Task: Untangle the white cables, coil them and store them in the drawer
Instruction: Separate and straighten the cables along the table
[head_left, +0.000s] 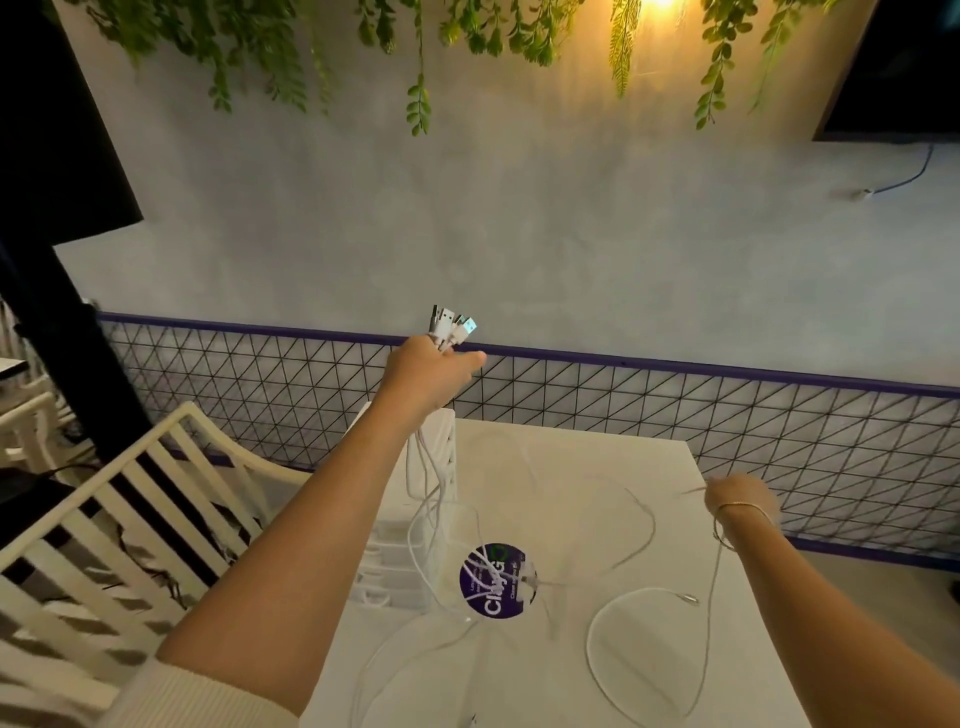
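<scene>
A white table (597, 467) stands against a grey wall with a black wire grid (727, 415), hanging green foliage (415, 104) overhead and a white slatted chair (130, 493) at your left. Your left hand (431, 376) is raised above the table with its fingers curled around a bundle of white cables (431, 467); the USB plugs (449, 325) point upward just above your fingertips, and the cable lengths run vertically below your fist down to the table, ending in loose loops across a purple round sticker (493, 582). Your right hand (740, 499), well apart to the right, pinches one blurred cable strand (691, 491) leading leftward from your fingers.
</scene>
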